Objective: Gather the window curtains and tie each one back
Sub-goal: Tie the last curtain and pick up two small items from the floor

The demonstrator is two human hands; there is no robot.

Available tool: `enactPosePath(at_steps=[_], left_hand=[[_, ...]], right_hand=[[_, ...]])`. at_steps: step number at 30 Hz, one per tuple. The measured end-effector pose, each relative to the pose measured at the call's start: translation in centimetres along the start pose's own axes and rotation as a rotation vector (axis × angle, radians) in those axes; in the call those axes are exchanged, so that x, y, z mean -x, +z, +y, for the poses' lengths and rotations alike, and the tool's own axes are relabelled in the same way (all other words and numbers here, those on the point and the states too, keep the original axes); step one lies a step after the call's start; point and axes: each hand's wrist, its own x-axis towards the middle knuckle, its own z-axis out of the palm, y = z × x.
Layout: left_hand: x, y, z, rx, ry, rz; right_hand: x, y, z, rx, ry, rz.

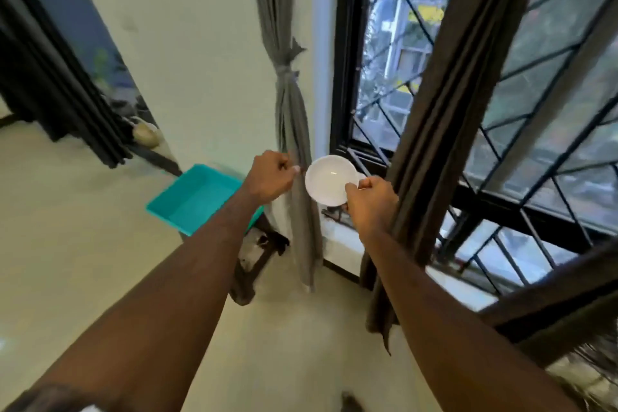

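A grey curtain (294, 117) hangs at the window's left edge, gathered and tied with a knot of its own colour (284, 72). A brown curtain (444, 110) hangs loose across the middle of the window. My left hand (272, 177) is curled at the grey curtain's lower part, thumb and fingers against the fabric's left edge. My right hand (373, 199) is curled into a fist just left of the brown curtain, its thumb overlapping the rim of a white plate (327, 179). I cannot tell whether it holds anything.
The black-framed window (344, 77) has a diagonal grille. A white sill (337, 232) runs below it. A teal tray (197, 197) sits on a dark stand at the left. Dark curtains (50, 84) hang at a doorway far left. The floor is pale tile.
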Motion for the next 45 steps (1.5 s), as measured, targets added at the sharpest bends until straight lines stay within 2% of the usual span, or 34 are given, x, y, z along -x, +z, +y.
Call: enactPosePath(at_steps=[4, 12, 22, 30, 37, 45], left_hand=[[-0.2, -4.1, -4.6, 0.036, -0.087, 0.054], [-4.8, -8.1, -17.7, -0.021, -0.262, 0.111], [-15.2, -9.4, -30.5, -0.013, -0.403, 0.03], [-21.7, -7.3, -41.4, -0.031, -0.454, -0.177], [-26.5, -4.2, -52.7, -0.004, -0.439, -0.351], [-28.8, -0.2, -62.2, 0.0, -0.401, -0.506]], right_hand=[[0.6, 6.1, -2.7, -0.029, -0.015, -0.152], [0.5, 21.9, -3.4, -0.066, 0.103, -0.272], [-4.8, 38.5, -1.7, 0.099, 0.252, -0.288], [-4.3, 49.1, 3.7, 0.164, 0.458, -0.233], [-1.7, 60.5, 11.8, 0.25, 0.697, -0.11], [-1.0, 68.0, 16.2, 0.302, 0.842, -0.009]])
